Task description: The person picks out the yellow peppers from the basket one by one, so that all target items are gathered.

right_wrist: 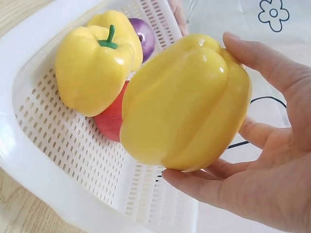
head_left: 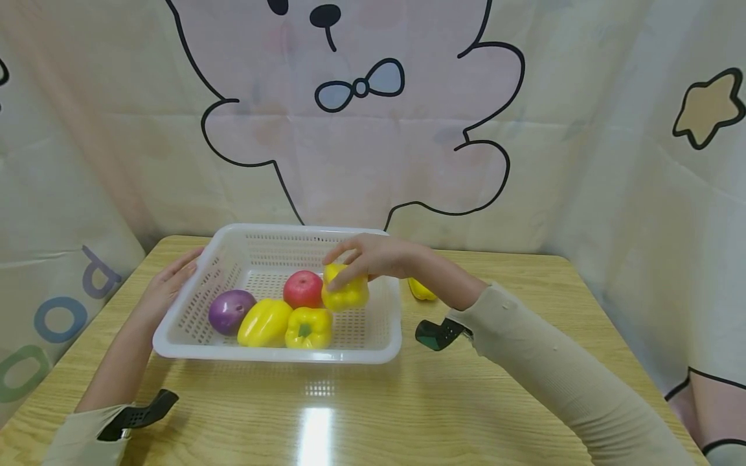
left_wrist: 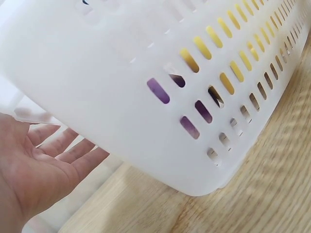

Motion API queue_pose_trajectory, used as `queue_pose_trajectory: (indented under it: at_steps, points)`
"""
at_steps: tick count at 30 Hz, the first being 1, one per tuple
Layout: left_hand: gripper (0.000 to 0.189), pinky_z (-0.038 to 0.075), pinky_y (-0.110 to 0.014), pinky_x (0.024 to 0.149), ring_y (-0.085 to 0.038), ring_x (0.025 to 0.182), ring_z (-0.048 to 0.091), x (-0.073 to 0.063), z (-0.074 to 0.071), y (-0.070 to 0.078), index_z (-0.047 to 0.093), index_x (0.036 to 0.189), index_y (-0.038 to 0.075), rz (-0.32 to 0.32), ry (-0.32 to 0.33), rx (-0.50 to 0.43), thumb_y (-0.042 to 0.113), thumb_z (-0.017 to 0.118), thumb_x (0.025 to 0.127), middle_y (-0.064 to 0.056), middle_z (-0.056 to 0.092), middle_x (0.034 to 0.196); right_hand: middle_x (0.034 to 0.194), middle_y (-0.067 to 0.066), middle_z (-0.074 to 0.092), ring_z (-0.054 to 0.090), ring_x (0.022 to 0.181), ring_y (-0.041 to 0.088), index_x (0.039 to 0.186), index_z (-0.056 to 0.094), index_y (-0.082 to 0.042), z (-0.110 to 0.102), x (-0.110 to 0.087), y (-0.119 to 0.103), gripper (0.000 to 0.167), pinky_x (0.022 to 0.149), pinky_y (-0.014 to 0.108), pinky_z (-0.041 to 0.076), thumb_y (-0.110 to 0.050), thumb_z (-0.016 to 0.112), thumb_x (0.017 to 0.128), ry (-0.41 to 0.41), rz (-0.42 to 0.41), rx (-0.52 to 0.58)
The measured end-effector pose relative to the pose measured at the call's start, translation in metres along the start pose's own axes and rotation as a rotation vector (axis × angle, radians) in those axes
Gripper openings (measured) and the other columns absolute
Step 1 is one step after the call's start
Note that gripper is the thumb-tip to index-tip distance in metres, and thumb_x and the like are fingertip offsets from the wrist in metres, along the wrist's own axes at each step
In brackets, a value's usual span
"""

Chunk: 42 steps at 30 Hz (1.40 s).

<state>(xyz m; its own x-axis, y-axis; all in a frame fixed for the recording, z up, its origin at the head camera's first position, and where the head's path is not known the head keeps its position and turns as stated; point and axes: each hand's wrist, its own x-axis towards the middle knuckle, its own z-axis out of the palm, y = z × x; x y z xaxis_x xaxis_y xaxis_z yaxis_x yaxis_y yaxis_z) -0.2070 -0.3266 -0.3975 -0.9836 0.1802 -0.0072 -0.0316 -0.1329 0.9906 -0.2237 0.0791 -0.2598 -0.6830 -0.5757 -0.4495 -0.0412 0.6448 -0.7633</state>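
My right hand (head_left: pixel 381 255) holds a yellow bell pepper (right_wrist: pixel 187 104) between thumb and fingertips, over the right half of a white perforated basket (head_left: pixel 274 355). In the right wrist view the pepper is tilted and overlaps a red round fruit (right_wrist: pixel 111 119). At the basket's left side is my left hand (head_left: pixel 163 291); the left wrist view shows its extended fingers (left_wrist: pixel 80 153) right at the outer wall, under the rim. Inside the basket sit a purple round vegetable (head_left: pixel 231 310), the red fruit, a yellow pepper lying on its side (head_left: pixel 265 325) and another with its green stem showing (head_left: pixel 309 328).
Partly hidden behind my right forearm, another yellow item (head_left: pixel 421 289) lies on the wooden table (head_left: pixel 501 401), to the right of the basket. A printed cloth (head_left: pixel 373 162) hangs behind the table's far edge and along both sides.
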Motion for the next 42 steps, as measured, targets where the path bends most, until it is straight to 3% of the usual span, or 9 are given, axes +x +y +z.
queue_pose_trajectory:
  at_steps: [10, 21, 29, 42]
  points:
    - [0.029, 0.064, -0.025, 0.073, -0.007, 0.093, 0.074, 0.0, 0.0, 0.001, 0.058, 0.136, 0.041, -0.01, 0.006, 0.014, 0.026, 0.046, 0.115, 0.013, 0.074, 0.11, 0.155, 0.009, 0.053, 0.055, 0.137, 0.03, 0.147, 0.059, -0.016, 0.003, -0.001, 0.001, 0.064, 0.109, 0.045, 0.055, -0.029, 0.083, 0.089, 0.051, -0.023, -0.02]
    - [0.029, 0.065, -0.026, 0.073, -0.009, 0.093, 0.075, 0.0, 0.0, 0.0, 0.057, 0.136, 0.04, -0.004, -0.004, 0.005, 0.025, 0.045, 0.115, 0.012, 0.075, 0.11, 0.158, 0.007, 0.051, 0.042, 0.149, 0.033, 0.145, 0.062, -0.017, 0.005, -0.006, 0.007, 0.06, 0.117, 0.057, 0.046, -0.028, 0.082, 0.09, 0.083, -0.072, -0.015]
    - [0.029, 0.064, -0.024, 0.075, -0.007, 0.094, 0.074, 0.001, 0.001, 0.0, 0.058, 0.135, 0.04, -0.003, -0.007, -0.023, 0.023, 0.045, 0.115, 0.011, 0.075, 0.109, 0.154, 0.011, 0.054, 0.047, 0.142, 0.035, 0.146, 0.061, -0.016, 0.006, -0.008, 0.014, 0.06, 0.113, 0.058, 0.048, -0.027, 0.081, 0.09, 0.099, -0.13, -0.003]
    - [0.03, 0.064, -0.024, 0.074, -0.007, 0.094, 0.074, 0.0, 0.001, 0.0, 0.056, 0.138, 0.039, 0.002, 0.0, 0.006, 0.023, 0.045, 0.115, 0.012, 0.076, 0.11, 0.154, 0.008, 0.055, 0.057, 0.132, 0.031, 0.145, 0.061, -0.018, 0.013, -0.015, 0.022, 0.06, 0.109, 0.051, 0.053, -0.028, 0.083, 0.09, 0.148, -0.189, 0.047]
